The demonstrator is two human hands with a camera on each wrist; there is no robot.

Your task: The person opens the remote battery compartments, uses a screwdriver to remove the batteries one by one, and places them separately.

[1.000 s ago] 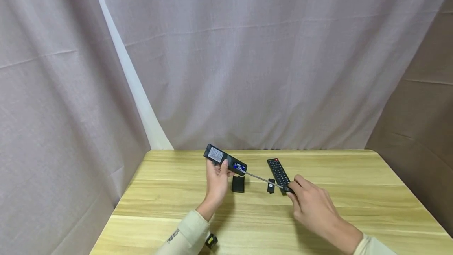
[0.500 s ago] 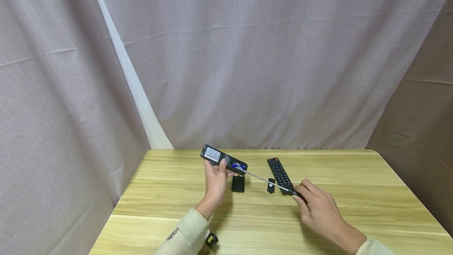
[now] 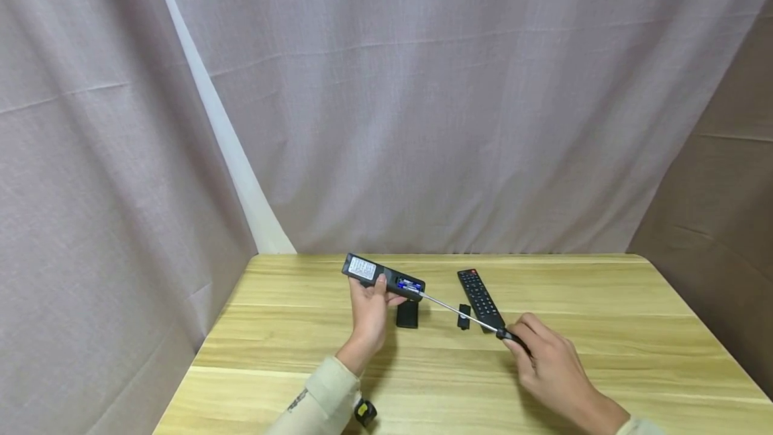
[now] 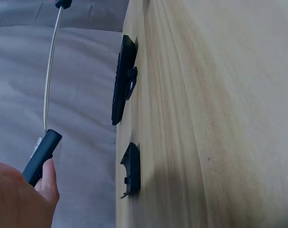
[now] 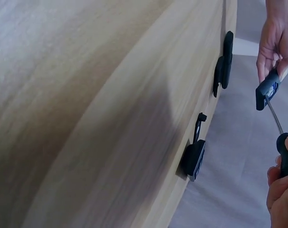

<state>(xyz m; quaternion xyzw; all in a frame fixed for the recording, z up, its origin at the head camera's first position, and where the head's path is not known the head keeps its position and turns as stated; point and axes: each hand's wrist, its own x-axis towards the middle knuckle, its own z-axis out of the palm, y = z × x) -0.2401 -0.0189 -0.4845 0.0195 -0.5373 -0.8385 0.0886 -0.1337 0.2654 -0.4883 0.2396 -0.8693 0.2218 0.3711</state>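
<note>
Head view: the left hand (image 3: 368, 315) clamps its fingers on the opened remote (image 3: 390, 278), batteries (image 3: 408, 285) exposed; right of that remote, the right hand (image 3: 551, 362) grips the screwdriver (image 3: 504, 335). Left wrist: the shaft (image 4: 50, 71) reaches the remote's end; right wrist: likewise; gentle, braced levering seems best.

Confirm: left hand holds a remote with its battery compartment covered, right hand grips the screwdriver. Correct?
No: the head view shows the compartment uncovered, blue batteries inside. The left hand holds the remote, and the right hand grips the screwdriver.
</note>
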